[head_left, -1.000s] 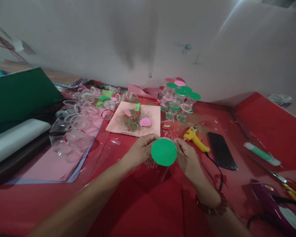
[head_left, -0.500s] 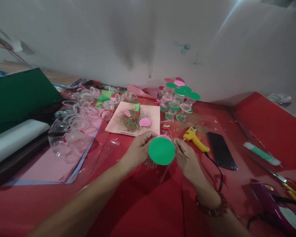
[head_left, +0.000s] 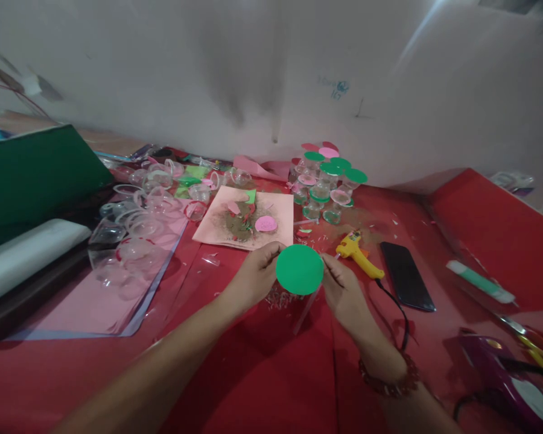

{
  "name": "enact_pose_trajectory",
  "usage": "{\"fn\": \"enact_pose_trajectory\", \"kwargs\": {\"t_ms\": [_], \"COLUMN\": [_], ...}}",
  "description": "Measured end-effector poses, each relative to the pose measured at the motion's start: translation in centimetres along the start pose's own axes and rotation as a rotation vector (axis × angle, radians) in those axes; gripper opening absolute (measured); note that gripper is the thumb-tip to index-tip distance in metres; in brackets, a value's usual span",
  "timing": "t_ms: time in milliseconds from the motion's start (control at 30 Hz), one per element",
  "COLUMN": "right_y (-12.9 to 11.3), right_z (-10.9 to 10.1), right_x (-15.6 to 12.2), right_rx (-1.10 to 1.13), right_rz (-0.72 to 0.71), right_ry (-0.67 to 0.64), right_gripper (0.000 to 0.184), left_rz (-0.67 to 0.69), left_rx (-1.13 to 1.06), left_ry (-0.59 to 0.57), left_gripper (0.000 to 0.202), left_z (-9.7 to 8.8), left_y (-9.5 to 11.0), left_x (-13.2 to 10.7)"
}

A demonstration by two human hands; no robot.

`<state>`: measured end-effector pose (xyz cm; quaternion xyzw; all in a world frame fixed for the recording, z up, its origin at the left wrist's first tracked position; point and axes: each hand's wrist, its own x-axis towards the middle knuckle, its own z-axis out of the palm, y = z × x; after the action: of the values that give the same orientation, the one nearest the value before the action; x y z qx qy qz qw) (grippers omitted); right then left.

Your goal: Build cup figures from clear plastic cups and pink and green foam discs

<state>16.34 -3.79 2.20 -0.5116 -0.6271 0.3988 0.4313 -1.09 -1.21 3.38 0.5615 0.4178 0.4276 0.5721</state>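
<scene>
A flat green paper disc (head_left: 299, 269) faces up between my two hands above the red table. My left hand (head_left: 256, 274) is closed at its left edge, thumb and fingers bent. At the disc's right edge my right hand (head_left: 341, 286) is closed too, fingertips pinched against it. What lies under the disc is hidden. A beaded bracelet (head_left: 391, 377) circles my right wrist. Beyond the hands lies a peach paper sheet (head_left: 217, 226) with brown grains and a pink disc (head_left: 266, 223). To the right of my right hand rests a yellow glue gun (head_left: 362, 256).
Clear plastic cups (head_left: 140, 247) crowd the left side on pink sheets (head_left: 90, 301). Stacked cups with green and pink discs (head_left: 330, 181) stand at the back. A black phone (head_left: 407, 274), a green-and-white tube (head_left: 479, 282) and a purple device (head_left: 502, 374) lie right.
The green disc has shifted slightly up and to the right between my hands. A pink edge seen behind it before is now hidden. My arms have hardly moved.
</scene>
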Motion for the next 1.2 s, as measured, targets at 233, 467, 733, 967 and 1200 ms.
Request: {"fn": "enact_pose_trajectory", "kwargs": {"t_ms": [233, 467, 733, 967, 1200], "right_y": [-0.3, 1.1, 0.6, 1.2, 0.7], "right_z": [-0.1, -0.5, -0.5, -0.4, -0.1], "right_x": [0.1, 0.6, 0.5, 0.5, 0.6], "right_rx": [0.039, 0.14, 0.142, 0.118, 0.172], "right_rz": [-0.001, -0.031, -0.004, -0.039, -0.065], "right_ry": [0.046, 0.196, 0.156, 0.163, 0.188], "right_gripper": [0.046, 0.035, 0.034, 0.034, 0.033], "left_rz": [0.024, 0.017, 0.08, -0.104, -0.053], "left_rx": [0.074, 0.134, 0.239, 0.004, 0.1], "left_ry": [-0.03, -0.085, -0.065, -0.148, -0.09], "left_gripper": [0.013, 0.019, 0.013, 0.028, 0.029], "left_z": [-0.1, -0.2, -0.3, 0.3, -0.1], "left_y": [-1.1, -1.1, -1.8, -1.0, 0.0], "left_x": [0.1, -0.1, 0.2, 0.1, 0.0]}}
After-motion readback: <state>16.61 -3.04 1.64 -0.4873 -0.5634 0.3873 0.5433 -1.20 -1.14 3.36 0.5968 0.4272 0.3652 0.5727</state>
